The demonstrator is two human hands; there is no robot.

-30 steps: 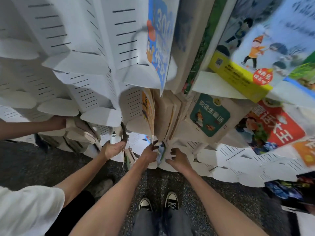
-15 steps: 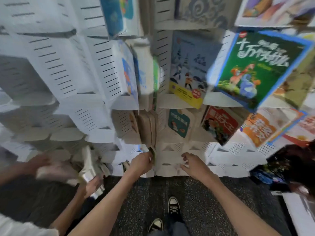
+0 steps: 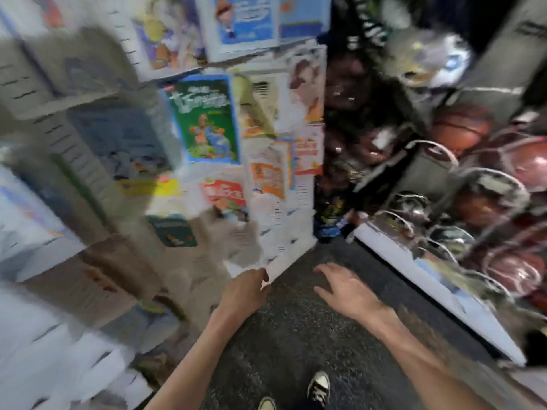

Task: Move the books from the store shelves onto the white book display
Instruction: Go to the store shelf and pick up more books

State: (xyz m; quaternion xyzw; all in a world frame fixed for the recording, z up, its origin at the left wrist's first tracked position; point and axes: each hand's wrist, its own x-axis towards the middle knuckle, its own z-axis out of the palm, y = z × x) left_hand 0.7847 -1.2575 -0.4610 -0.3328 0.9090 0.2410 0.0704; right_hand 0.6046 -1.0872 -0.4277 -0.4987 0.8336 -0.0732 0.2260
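The view has swung right since half a second ago and blurs. The left hand (image 3: 243, 294) has its fingers curled at the lower corner of the white book display (image 3: 299, 232); whether they grip it I cannot tell. The right hand (image 3: 344, 291) now hangs spread and empty over the floor (image 3: 296, 335). Books, a green book (image 3: 207, 119) among them, sit above the left fingers; basketballs (image 3: 461, 128) lie to the right.

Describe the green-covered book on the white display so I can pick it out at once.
Start at the white book display left of the basketball rack. On its facing side, mid-height, sits the green book. Alone among neighbours, it has a blue border and white lettering on top.
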